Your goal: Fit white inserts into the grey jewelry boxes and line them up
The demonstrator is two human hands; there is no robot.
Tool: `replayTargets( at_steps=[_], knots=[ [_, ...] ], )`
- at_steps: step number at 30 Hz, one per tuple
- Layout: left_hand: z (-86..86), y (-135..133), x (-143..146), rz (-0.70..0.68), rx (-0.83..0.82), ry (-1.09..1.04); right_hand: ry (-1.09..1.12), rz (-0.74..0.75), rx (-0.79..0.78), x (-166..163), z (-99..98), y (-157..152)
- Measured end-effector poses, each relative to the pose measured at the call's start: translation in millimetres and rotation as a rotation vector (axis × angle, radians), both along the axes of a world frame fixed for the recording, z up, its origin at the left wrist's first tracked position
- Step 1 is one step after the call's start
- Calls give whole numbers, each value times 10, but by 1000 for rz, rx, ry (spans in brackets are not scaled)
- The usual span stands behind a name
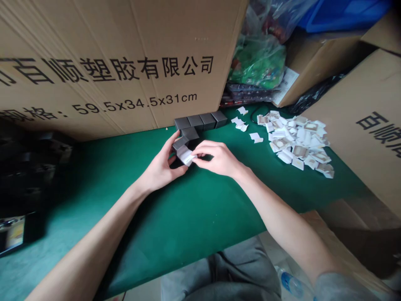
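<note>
My left hand (161, 167) is closed around a small dark grey box (180, 143), with the thumb near its front side. A folded white paper piece (186, 155) lies at the box's near side; I cannot tell how far it sits inside. With thumb and fingertips, my right hand (217, 158) pinches the right edge of this paper piece. Just behind my hands stands another dark box (190, 133). Beyond it a row of several dark boxes (203, 121) runs along the carton.
A heap of white folded paper pieces (297, 140) lies to the right on the green table (200, 221), with a few loose ones nearer. A large cardboard carton (125, 37) walls off the back. Dark items (25, 175) are piled at left. Plastic bags (260, 62) stand back right.
</note>
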State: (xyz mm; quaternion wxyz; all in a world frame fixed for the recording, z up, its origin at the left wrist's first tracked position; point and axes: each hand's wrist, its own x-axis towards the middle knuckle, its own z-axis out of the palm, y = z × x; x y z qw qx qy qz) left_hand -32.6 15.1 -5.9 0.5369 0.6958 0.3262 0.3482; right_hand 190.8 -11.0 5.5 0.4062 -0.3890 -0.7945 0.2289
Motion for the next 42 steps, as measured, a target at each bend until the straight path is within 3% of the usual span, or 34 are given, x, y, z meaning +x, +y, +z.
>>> replayTargets(
  at_steps=[6, 20, 33, 42],
  knots=[
    [18, -4, -28, -35, 113, 69, -23, 7, -4, -46, -21, -13],
    [68, 13, -52, -47, 41, 45, 18, 2, -13, -124, -93, -23],
    [79, 127, -186, -31, -10, 78, 188, -47, -393, -120, 57, -41],
    [77, 126, -183, -40, 23, 82, 272, -23, -460, -201, -28, -56]
  ],
)
